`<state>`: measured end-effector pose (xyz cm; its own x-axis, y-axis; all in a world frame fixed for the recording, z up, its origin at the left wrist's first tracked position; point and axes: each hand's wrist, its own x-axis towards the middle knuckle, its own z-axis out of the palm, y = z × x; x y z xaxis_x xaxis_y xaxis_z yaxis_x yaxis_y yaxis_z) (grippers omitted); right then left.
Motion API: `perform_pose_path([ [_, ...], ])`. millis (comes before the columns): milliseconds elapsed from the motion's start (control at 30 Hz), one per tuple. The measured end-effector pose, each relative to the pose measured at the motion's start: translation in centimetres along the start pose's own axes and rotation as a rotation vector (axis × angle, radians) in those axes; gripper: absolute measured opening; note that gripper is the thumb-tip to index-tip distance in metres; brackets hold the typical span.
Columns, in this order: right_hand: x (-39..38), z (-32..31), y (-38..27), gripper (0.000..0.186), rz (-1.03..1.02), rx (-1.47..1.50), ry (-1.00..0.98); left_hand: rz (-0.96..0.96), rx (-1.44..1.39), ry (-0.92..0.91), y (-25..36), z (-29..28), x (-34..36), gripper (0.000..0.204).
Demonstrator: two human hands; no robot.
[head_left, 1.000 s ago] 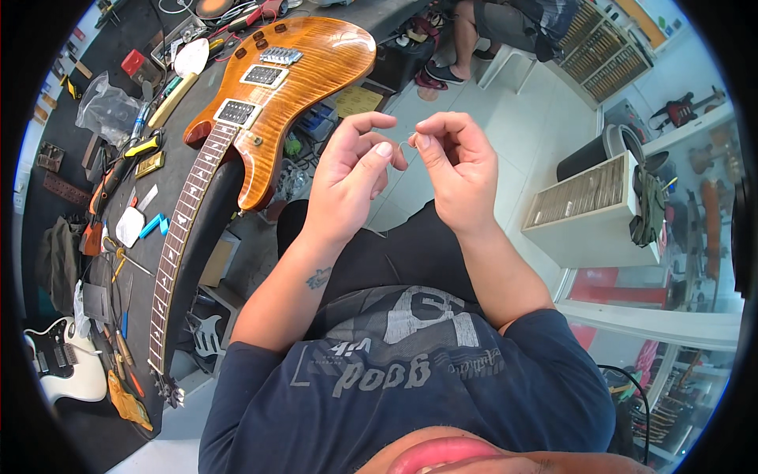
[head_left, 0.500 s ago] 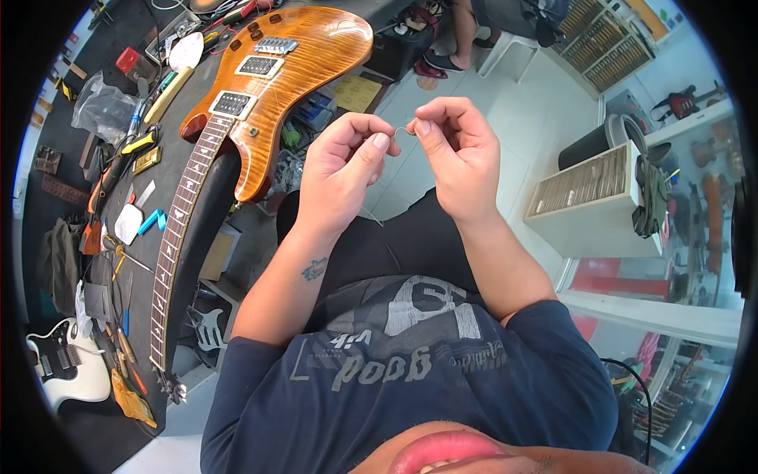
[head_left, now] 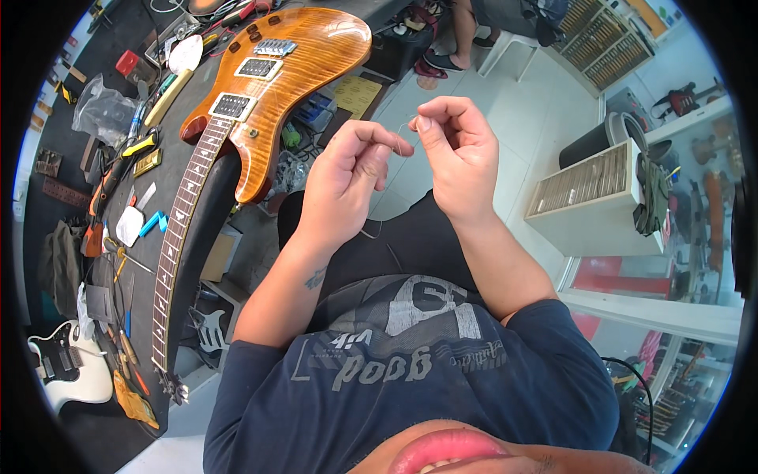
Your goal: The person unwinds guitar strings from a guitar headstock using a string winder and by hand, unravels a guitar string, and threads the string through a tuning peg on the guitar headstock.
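A wire [head_left: 401,129] spans the hands [head_left: 466,166]. To their left, a guitar [head_left: 312,55] lies on the desk [head_left: 146,308], tools [head_left: 126,347] left of its neck [head_left: 180,229], a second guitar [head_left: 91,371] nearer. To their right, a box [head_left: 592,225] stands on the floor [head_left: 517,110], a bin [head_left: 583,146] behind it.

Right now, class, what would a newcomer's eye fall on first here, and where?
Probably the glossy amber electric guitar lying on the dark bench, upper left. Next, near centre, come the bare left hand and bare right hand, with a thin, pale, curved strand between them, caught in the right hand's pinching grip. A white-bodied, black-faced guitar also stands out, lower left.
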<state>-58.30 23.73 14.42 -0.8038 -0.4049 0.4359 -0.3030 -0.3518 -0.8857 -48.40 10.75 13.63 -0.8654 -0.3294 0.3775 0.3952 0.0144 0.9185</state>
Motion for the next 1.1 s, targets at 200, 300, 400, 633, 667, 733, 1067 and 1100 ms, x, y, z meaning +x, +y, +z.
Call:
perform_pose_path([
  [200, -0.2, 0.0, -0.2, 0.009, -0.066, -0.107, 0.016, -0.112, 0.108, -0.097, 0.8, -0.2, -0.4, 0.01],
  [300, -0.1, 0.0, -0.4, 0.009, -0.094, -0.134, -0.009, -0.043, 0.199, -0.095, 0.5, -0.1, -0.4, 0.009],
  [400, -0.2, 0.1, -0.7, 0.009, -0.059, -0.078, -0.012, -0.003, 0.235, -0.017, 0.2, 0.0, -0.3, 0.004],
  [633, -0.4, -0.1, -1.6, 0.009, -0.045, -0.052, -0.052, 0.08, 0.337, 0.08, -0.5, -0.4, -0.6, 0.012],
  [667, -0.4, 0.0, -1.8, 0.008, -0.043, -0.044, -0.054, 0.032, 0.268, 0.114, -0.5, -0.3, -0.6, 0.013],
  [733, -0.6, 0.2, -1.9, 0.008, -0.039, -0.035, -0.057, 0.017, 0.227, 0.179, 0.0, 0.2, -0.3, 0.012],
  [1067, -1.4, 0.7, -1.0, 0.007, -0.093, -0.054, -0.115, -0.018, 0.119, 0.216, -0.2, 0.2, -0.5, 0.009],
  [1100, -1.4, 0.6, -0.8, 0.007, -0.124, -0.082, -0.13, -0.018, 0.119, 0.215, -0.1, 0.2, -0.6, 0.009],
])
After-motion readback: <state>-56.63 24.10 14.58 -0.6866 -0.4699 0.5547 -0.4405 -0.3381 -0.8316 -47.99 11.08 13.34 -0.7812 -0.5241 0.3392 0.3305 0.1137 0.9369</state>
